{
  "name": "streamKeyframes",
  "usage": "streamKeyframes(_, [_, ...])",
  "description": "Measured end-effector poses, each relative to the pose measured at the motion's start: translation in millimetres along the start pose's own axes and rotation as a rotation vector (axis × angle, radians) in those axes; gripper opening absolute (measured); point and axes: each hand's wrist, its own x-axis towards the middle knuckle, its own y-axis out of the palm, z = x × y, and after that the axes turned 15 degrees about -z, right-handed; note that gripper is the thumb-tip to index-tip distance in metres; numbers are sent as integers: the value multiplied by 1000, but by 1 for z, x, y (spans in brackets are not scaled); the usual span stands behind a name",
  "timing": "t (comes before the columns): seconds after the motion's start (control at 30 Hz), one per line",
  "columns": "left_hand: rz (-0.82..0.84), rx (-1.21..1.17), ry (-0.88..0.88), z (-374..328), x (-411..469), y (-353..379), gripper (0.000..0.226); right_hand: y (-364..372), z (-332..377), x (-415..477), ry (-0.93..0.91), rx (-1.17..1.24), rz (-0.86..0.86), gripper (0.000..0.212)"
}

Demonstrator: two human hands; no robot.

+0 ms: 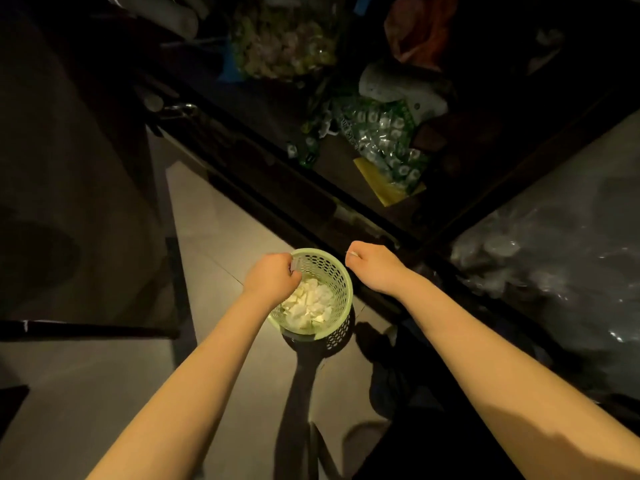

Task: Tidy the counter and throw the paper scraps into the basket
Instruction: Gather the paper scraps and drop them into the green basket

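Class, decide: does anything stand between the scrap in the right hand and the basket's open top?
Nothing visible does. The right hand pinches a scrap just beside the basket rim; the left hand covers only the opposite edge.

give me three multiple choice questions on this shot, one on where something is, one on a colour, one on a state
1. Where does the basket stand?
A. on the floor
B. on the counter
C. on a chair

2. What colour is the basket?
A. red
B. light green
C. blue

3. What state is the basket in?
A. empty
B. tipped on its side
C. upright with paper scraps inside

Answers:
1 A, pale floor tiles lie all around it.
2 B, its perforated wall is light green.
3 C, its rim faces up and white scraps cover its bottom.
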Motion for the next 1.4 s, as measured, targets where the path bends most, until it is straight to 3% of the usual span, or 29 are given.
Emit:
streamKeyframes(0.17, [137, 40, -30, 21, 7, 45, 11, 43, -22, 23, 25, -113, 91, 26])
streamKeyframes(0.3, [227, 94, -31, 31, 10, 75, 20, 76, -35, 36, 9, -212, 148, 24])
streamKeyframes(0.53, [218, 109, -61, 40, 34, 98, 20, 112, -30, 67, -74, -296, 123, 23])
streamKeyframes(0.73, [185, 83, -45, 37, 46, 106, 23, 125, -23, 85, -121, -291, 153, 38])
streamKeyframes(0.87, [241, 32, -43, 41, 48, 115, 51, 127, -27, 86, -99, -292, 267, 63])
streamKeyframes(1.0, [319, 96, -44, 45, 46, 112, 83, 120, -31, 81, -94, -276, 293, 71])
streamKeyframes(1.4, [310, 211, 22, 30, 32, 66, 46, 68, -22, 56, -124, -273, 247, 69])
